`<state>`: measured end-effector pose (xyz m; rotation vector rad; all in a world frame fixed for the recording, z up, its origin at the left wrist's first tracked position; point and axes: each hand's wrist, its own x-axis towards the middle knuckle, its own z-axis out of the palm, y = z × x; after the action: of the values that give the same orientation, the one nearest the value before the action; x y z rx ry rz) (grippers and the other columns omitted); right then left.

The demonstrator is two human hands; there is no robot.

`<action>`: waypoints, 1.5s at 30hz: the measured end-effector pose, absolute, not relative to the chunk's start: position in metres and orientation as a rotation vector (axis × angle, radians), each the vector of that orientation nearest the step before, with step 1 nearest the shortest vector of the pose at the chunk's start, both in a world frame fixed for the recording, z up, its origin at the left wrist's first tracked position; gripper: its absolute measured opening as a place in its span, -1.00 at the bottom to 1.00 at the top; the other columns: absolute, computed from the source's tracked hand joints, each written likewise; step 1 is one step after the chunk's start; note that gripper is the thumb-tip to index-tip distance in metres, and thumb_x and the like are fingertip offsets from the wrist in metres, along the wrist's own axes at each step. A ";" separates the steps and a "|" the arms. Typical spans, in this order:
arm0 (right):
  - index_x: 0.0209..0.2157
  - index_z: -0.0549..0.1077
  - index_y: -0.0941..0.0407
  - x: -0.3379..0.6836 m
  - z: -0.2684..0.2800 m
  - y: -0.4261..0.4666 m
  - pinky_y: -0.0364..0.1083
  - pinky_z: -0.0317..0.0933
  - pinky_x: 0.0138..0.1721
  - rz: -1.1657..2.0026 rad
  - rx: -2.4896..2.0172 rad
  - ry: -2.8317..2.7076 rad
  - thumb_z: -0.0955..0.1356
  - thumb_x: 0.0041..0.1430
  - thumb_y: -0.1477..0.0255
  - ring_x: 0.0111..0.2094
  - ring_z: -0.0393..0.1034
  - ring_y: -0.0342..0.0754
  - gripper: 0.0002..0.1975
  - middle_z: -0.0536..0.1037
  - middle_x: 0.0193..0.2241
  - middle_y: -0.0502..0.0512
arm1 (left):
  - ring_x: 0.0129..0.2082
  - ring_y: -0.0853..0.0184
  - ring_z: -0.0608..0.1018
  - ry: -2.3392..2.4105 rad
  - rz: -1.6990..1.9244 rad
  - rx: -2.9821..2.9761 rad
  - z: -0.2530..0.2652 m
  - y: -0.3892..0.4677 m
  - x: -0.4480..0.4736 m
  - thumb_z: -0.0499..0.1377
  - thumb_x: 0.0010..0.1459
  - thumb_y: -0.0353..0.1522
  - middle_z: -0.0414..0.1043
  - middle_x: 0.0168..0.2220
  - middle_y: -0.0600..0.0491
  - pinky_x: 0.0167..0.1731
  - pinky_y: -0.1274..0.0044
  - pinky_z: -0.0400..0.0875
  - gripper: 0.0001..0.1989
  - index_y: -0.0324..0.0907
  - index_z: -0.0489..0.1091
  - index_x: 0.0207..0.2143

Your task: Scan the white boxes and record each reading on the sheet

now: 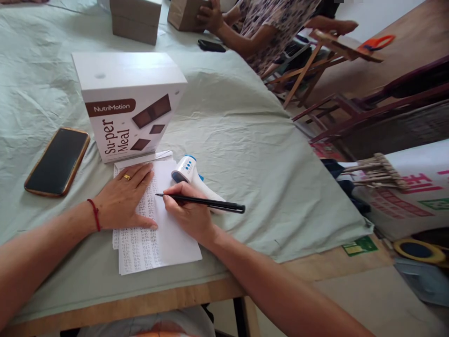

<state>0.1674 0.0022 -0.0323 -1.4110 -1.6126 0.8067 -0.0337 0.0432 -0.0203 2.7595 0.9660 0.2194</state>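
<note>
A stack of white paper sheets point(178, 238) lies near the table's front edge, its left part covered with columns of small handwriting. Flat on the written part rests my left hand point(126, 201), fingers stretched and thumb apart. My right hand point(189, 210) grips a black pen point(217, 204), whose tip points left at the edge of the written columns. Just behind that hand lies a white and blue infrared thermometer point(187, 168), its handle partly hidden. A white NutriMotion box point(129, 103) stands upright directly beyond the sheets.
A smartphone point(58, 161) lies left of the box on the pale green tablecloth point(238, 131). Across the table, another person's hands hold a brown box point(182, 16), near a second brown box point(135, 21) and a black phone point(211, 45). Wooden chairs point(351, 110) stand at right.
</note>
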 end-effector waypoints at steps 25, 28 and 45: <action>-0.46 0.38 0.05 0.168 -0.029 0.003 -0.10 0.26 -0.45 0.745 -1.334 -1.723 0.29 0.05 0.43 -0.55 0.28 -0.14 -0.94 0.42 -0.57 -0.06 | 0.37 -0.19 0.13 0.968 0.179 2.767 -0.019 0.044 -0.033 0.26 0.01 0.17 0.03 0.35 -0.48 0.32 0.13 0.03 0.11 -0.51 0.09 0.30; -0.46 0.39 0.05 0.168 -0.029 0.003 -0.08 0.27 -0.43 0.749 -1.339 -1.705 0.29 0.07 0.42 -0.53 0.30 -0.12 -0.94 0.43 -0.56 -0.05 | 0.36 -0.18 0.13 0.960 0.181 2.764 -0.019 0.045 -0.033 0.25 0.01 0.18 0.03 0.35 -0.48 0.32 0.13 0.04 0.10 -0.49 0.09 0.31; -0.47 0.39 0.04 0.170 -0.036 0.005 -0.07 0.30 -0.40 0.683 -1.309 -1.734 0.30 0.09 0.45 -0.51 0.32 -0.12 -0.92 0.43 -0.55 -0.04 | 0.37 -0.19 0.12 0.973 0.122 2.792 -0.017 0.046 -0.033 0.21 0.02 0.22 0.02 0.35 -0.50 0.33 0.13 0.05 0.13 -0.54 0.09 0.29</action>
<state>0.1698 0.0047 -0.0356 -1.3088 -1.7338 0.6832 -0.0331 0.0460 -0.0175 2.7924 0.9730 0.1218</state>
